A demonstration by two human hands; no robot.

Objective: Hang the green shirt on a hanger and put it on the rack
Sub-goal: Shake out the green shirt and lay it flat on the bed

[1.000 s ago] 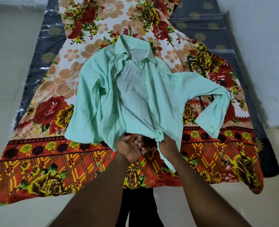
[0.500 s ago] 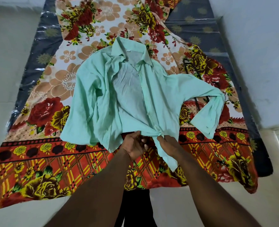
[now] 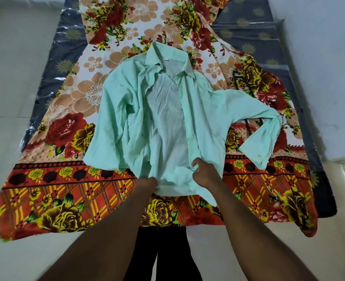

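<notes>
Two hands work at the near hem of the green shirt [image 3: 167,118]. We see the left hand [image 3: 147,183] gripping the hem edge, its fingertips tucked under the cloth and out of sight. The right hand [image 3: 205,174] is curled and pinches a fold of the front panel just right of the open front. The shirt lies face up and unbuttoned on the floral bedsheet [image 3: 56,199], collar at the far end, hem at the near end. The sleeve on the left is bunched against the body. The sleeve on the right runs out to the right, then bends toward the near side, cuff nearest. A black hanger [image 3: 248,128] lies on the sheet right of the collar, partly covered by that sleeve. The sheet covers a dark grey mattress [image 3: 248,27] on the pale floor [image 3: 15,67].
</notes>
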